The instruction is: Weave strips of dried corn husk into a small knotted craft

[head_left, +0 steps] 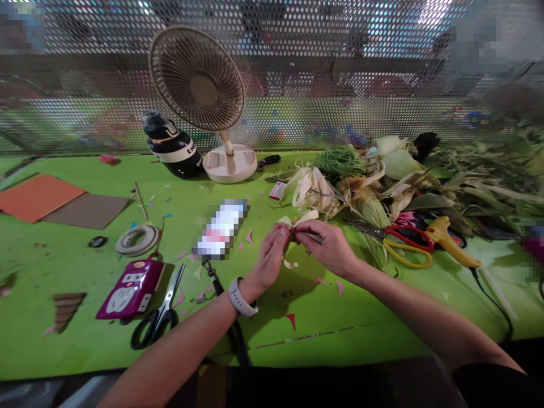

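Pale strips of corn husk [309, 217] stick out between my two hands, above the green table [272, 340]. My left hand [271, 255] wears a white wristband, and its fingers are closed round the lower part of the husk piece. From the right, my right hand [326, 243] pinches the same piece with thumb and forefinger. The fingertips of both hands nearly meet and hide the middle of the piece. A curled strip hangs below them. Behind and to the right lies a bundle of dried husks [314, 190].
Scissors with red and yellow handles [410, 243] and a yellow glue gun [450, 241] lie at right. A phone [223, 229], black-handled scissors [159, 317], tape roll [137, 240] and purple power strip [131, 289] are left. A fan [204, 90] stands behind, beside a bottle [174, 147].
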A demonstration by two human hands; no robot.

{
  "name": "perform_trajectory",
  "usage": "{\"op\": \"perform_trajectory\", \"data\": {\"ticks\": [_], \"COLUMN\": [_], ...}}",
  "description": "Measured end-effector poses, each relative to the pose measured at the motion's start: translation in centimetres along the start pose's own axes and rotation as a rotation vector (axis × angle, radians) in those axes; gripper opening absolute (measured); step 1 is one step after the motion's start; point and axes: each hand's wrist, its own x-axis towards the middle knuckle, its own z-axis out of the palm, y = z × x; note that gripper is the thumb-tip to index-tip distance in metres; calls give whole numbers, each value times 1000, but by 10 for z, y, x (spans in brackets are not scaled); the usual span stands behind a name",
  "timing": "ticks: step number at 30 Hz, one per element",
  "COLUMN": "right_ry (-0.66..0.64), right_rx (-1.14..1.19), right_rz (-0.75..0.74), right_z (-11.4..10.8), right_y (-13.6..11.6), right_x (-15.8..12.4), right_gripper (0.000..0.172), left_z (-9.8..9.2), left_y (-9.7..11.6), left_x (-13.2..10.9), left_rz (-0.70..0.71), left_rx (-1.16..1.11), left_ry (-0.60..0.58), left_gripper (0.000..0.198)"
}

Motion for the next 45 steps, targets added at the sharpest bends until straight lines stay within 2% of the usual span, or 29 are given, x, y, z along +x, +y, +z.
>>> {"op": "perform_trajectory", "data": {"ticks": [5, 10, 16, 21, 24, 26, 32, 38, 45], "right_ry": [13, 58, 30, 21, -28, -42, -28, -21, -12], "right_rx": [-94, -64, -41, 163, 221, 199, 148, 79, 42], "right_rz": [-65, -83, -56, 73, 79, 63, 11, -22, -29], "right_z": [-2, -3, -2, -2, -7, -10, -15, -17, -18], "right_y": [0, -3, -3, 1, 5, 4, -1, 6, 13], "right_x": [-1, -2, -2, -1, 2, 4, 4, 6, 9], "right_gripper": [13, 13, 9, 11, 13, 12, 12, 12, 13], "left_z": [0, 1, 2, 1, 0, 0, 0, -3, -2], "left_y": [1, -2, -5, -3, -1, 0, -5, -6, -5], "left_x": [2, 0, -1, 1, 1, 1, 1, 3, 2], "left_rz": [13, -64, -79, -50, -7, -14, -176, -93, -121], "left_rx": [-70, -97, -163, -66, -13, -28, -158, -145, -175], "left_ry": [-42, -64, -92, -48, -9, 10, 9, -25, -41], "left_gripper": [32, 34, 33, 32, 31, 33, 34, 32, 33]}}
